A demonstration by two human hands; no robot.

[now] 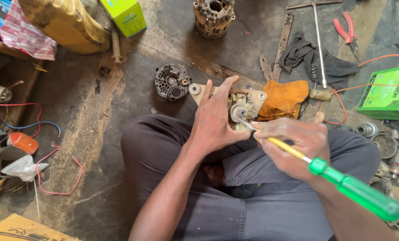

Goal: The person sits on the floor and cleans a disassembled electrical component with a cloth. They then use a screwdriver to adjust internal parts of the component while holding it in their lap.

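- Containers first: a yellow jerrycan (65,24) lies at 11 o'clock, its contents hidden; beside it sits a closed lime-green carton (129,17), and a green box-shaped battery (386,91) with orange wires rests at 3 o'clock. What is inside any of them cannot be told.
- Loose round metal parts (386,143) lie heaped on the floor just below the battery, at 4 o'clock.
- Centre of view: an alternator part (242,107), greyish metal, grimy, with a flat lug plate bearing a round hole at its 9 o'clock end and a shiny shaft hub facing up. It is held above the person's crossed legs.
- The left hand (215,125) is wrapped around this part from 7 o'clock, thumb and forefinger spread over the plate.
- The right hand (295,143) is closed on a screwdriver (342,183) with a green translucent handle and yellow shank; its tip touches the hub.
- At 12 o'clock stands a rusty stator housing (213,15); a black end cover (172,81) lies just left of the held part.
- An orange rag (283,98) sits just behind, a dark cloth (315,58), a T-handle wrench (319,44) and red pliers (349,31) towards 1 o'clock.
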